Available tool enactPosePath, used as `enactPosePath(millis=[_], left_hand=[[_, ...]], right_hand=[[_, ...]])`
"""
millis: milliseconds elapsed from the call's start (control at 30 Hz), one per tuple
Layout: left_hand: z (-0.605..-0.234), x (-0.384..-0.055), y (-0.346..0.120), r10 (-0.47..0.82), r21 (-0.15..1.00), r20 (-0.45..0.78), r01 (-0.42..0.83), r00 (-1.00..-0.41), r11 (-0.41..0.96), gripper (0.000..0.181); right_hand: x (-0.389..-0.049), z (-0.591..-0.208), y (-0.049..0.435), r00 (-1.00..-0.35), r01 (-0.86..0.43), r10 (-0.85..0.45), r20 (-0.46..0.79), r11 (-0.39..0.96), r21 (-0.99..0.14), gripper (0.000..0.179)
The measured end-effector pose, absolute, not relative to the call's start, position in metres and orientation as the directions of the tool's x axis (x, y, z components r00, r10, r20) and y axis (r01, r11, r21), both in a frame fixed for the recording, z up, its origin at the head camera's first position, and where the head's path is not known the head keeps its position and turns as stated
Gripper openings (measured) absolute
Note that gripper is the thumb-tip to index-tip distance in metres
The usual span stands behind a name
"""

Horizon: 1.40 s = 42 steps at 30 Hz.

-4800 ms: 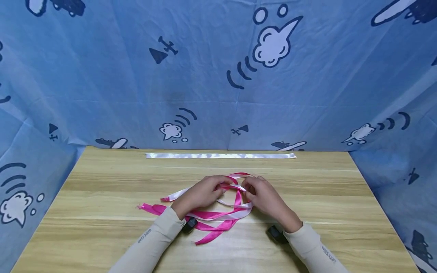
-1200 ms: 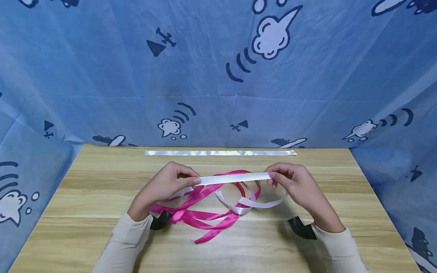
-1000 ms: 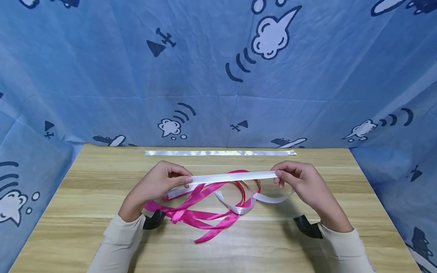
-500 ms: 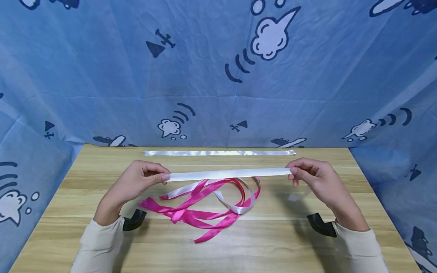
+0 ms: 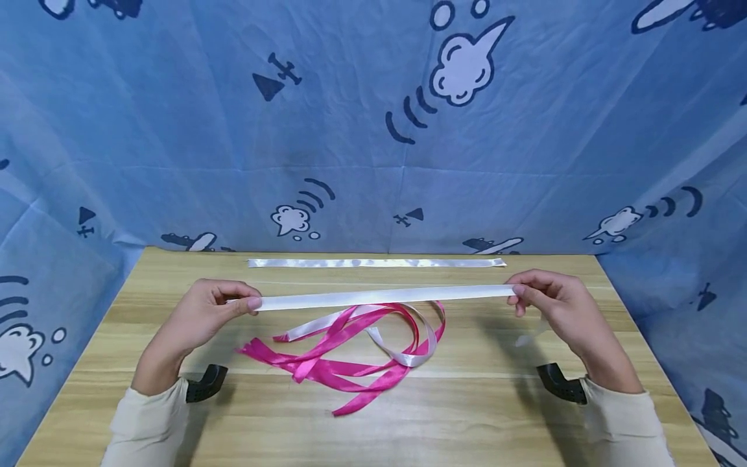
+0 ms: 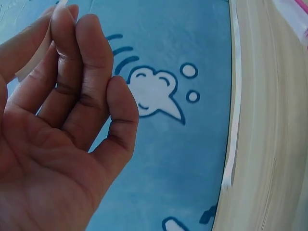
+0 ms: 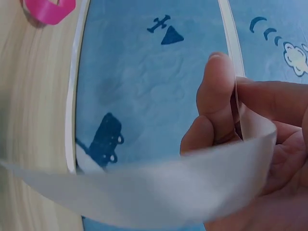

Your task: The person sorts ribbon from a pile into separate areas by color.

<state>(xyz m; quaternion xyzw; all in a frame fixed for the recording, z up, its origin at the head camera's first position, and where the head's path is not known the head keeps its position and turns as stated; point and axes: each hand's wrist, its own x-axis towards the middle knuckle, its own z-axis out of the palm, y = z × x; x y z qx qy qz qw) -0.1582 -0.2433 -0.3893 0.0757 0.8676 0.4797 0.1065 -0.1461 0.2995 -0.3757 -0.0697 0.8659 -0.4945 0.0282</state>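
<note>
A white satin ribbon (image 5: 385, 297) is stretched nearly straight between both hands above the table. My left hand (image 5: 201, 314) pinches it near its left end between thumb and fingers. At the other side my right hand (image 5: 557, 305) pinches it too, and a loose tail hangs down past that palm. In the right wrist view this free ribbon tail (image 7: 168, 192) curves across the foreground, below the right hand (image 7: 260, 125). The left wrist view has the left hand (image 6: 67, 110) with its fingertips together at the top. Below the taut ribbon lies a tangle of pink ribbons (image 5: 327, 366).
Another white ribbon (image 5: 376, 263) lies flat along the back edge of the wooden table (image 5: 467, 421). A pale ribbon (image 5: 428, 347) loops among the pink ones. Blue patterned cloth (image 5: 350, 130) hangs behind the table and at both sides.
From bending over the tangle, my hands have risen with a white ribbon and moved apart, drawing it out longer. Its tail has come off the pile. The ribbon at the back has stayed put.
</note>
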Motion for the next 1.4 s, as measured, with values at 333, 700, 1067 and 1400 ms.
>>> enactPosePath(millis=[333,700,1067,1400], left_hand=[[-0.390,-0.159,-0.268,0.184,0.846,-0.074,0.035,-0.980,0.532,0.021],[-0.387,-0.169,-0.285,0.130,0.809,-0.114,-0.016,-0.985,0.587,0.031],[-0.393,-0.181,-0.290,0.137,0.813,-0.140,-0.035,-0.981,0.582,0.035],[-0.402,-0.192,-0.288,0.123,0.792,-0.147,-0.043,-0.981,0.609,0.039]], right_hand=[[-0.147,-0.384,0.318,-0.994,-0.060,-0.111,0.003,0.516,-0.855,0.021],[-0.148,-0.390,0.331,-0.997,-0.006,-0.068,-0.036,0.541,-0.841,0.022],[-0.147,-0.393,0.340,-0.997,0.059,-0.014,-0.079,0.541,-0.839,0.019],[-0.147,-0.397,0.345,-0.996,0.084,0.024,-0.085,0.557,-0.827,0.031]])
